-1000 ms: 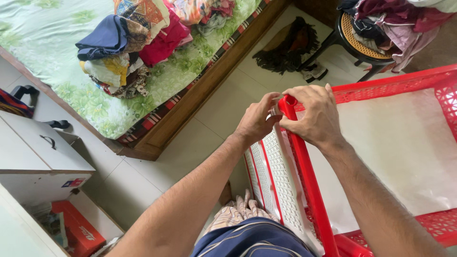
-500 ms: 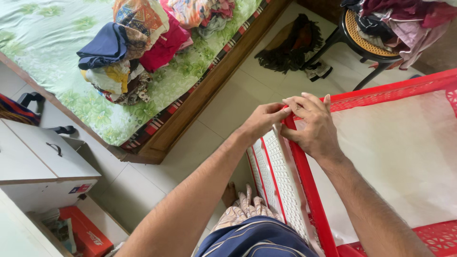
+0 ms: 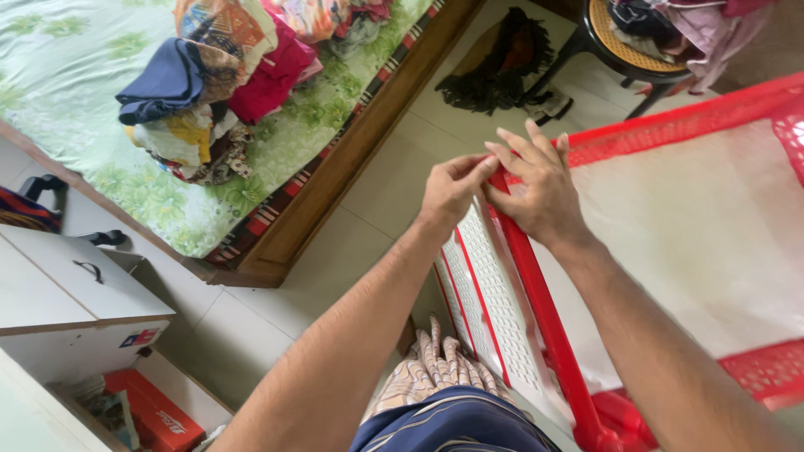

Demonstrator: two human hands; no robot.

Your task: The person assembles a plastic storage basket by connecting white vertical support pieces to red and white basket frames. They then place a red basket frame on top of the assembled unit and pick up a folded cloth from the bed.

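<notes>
Red basket rim point(image 3: 536, 285) running from 12 to 6 o'clock before me, my left hand point(image 3: 450, 191) pinching its top corner, my right hand point(image 3: 540, 188) laid half-open over it, clothes pile point(image 3: 213, 84) at 10 o'clock.

Single head-worn view, steeply downward, close above both hands point(image 3: 502, 188); floor point(image 3: 377, 192) beyond

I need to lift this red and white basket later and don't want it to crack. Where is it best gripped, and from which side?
Probably by the solid red rim of the basket, not the white perforated wall, which looks thin. Come from above, near the corner where the left hand and right hand now rest: the rim faces up and is unobstructed there.
</notes>
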